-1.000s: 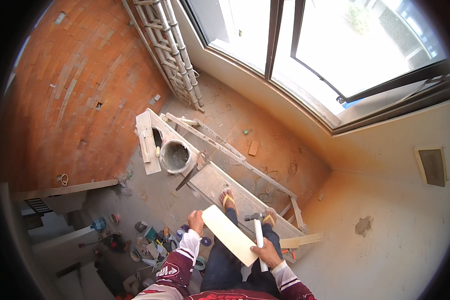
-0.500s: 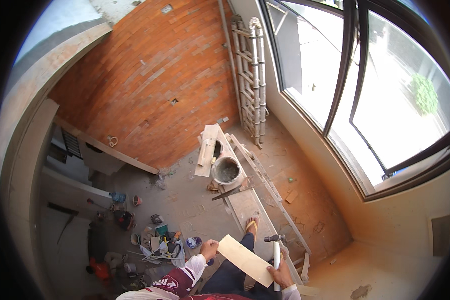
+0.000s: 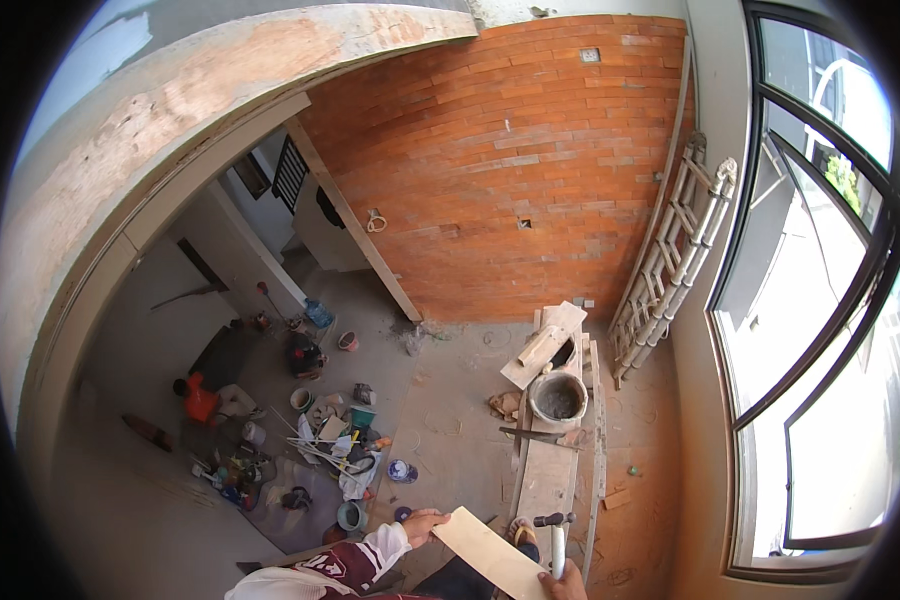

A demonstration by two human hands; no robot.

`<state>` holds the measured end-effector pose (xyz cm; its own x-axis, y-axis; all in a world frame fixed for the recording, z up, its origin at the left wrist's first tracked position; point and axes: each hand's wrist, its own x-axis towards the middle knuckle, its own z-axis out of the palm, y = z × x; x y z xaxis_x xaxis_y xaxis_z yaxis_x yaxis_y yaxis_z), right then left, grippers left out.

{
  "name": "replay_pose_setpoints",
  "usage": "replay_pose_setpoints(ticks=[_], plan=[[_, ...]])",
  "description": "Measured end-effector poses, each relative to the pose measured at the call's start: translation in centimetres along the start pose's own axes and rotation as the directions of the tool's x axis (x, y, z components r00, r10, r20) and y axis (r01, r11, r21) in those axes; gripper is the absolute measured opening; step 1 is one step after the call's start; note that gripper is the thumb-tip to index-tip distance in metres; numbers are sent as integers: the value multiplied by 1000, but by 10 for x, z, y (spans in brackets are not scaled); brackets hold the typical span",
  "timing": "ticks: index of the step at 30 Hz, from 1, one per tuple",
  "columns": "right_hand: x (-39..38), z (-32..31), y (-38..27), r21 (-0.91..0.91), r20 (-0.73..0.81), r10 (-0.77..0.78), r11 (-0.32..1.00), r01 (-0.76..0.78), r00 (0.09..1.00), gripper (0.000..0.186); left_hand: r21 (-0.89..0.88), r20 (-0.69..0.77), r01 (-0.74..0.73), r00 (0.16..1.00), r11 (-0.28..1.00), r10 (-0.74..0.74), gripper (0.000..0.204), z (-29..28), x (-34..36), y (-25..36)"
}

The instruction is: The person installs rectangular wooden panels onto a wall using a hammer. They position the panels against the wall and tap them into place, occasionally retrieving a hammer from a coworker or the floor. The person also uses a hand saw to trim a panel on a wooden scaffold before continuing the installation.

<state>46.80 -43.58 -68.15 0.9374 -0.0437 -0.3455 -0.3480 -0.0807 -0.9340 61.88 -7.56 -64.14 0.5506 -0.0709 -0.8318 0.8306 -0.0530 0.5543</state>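
My left hand (image 3: 426, 527) grips the left end of a thin pale wooden board (image 3: 482, 550), which slants down to the right in front of me. My right hand (image 3: 567, 584), partly cut off by the lower edge, holds the board's other end. That same hand also grips a claw-less-looking hammer (image 3: 557, 540) with a pale handle and dark head, standing head up. Beyond them, my sandalled foot (image 3: 523, 532) rests on a long plank (image 3: 547, 480). A handsaw (image 3: 542, 437) lies across that plank, near a round bucket of grey mortar (image 3: 558, 398).
Loose boards (image 3: 547, 345) lie past the bucket. A bamboo ladder (image 3: 675, 255) leans by the brick wall (image 3: 500, 180), and windows (image 3: 820, 300) line the right. Lower left are a person in orange (image 3: 202, 403), another in dark clothes (image 3: 303, 355), and scattered buckets and tools (image 3: 335, 440).
The view has swung left and up, so the wall, plank and window sit further right and more of the left side shows. Both hands keep their hold on the board and hammer.
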Motion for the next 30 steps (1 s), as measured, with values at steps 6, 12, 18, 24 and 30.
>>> replay_pose_setpoints(ticks=[6, 12, 18, 24, 30], plan=[[65, -23, -63, -135, 111, -106, 983, 121, 988, 33, -402, 295, 70, 954, 913, 56, 39, -46, -1, -3], [162, -11, -160, -266, 384, -58, 949, 171, 922, 42, -704, 326, -14, 882, 710, 341, 41, -70, -29, 12], [246, 51, -215, -308, 649, 81, 937, 164, 757, 49, -836, -22, -265, 892, 481, 452, 31, -88, -54, 18], [280, 156, -246, -327, 838, 135, 900, 287, 529, 48, -861, -414, -484, 844, 155, 341, 25, -101, -91, -44], [278, 261, -266, -206, 977, 157, 859, 469, 142, 53, -612, -773, -719, 633, -329, 53, 31, -58, -148, -88]])
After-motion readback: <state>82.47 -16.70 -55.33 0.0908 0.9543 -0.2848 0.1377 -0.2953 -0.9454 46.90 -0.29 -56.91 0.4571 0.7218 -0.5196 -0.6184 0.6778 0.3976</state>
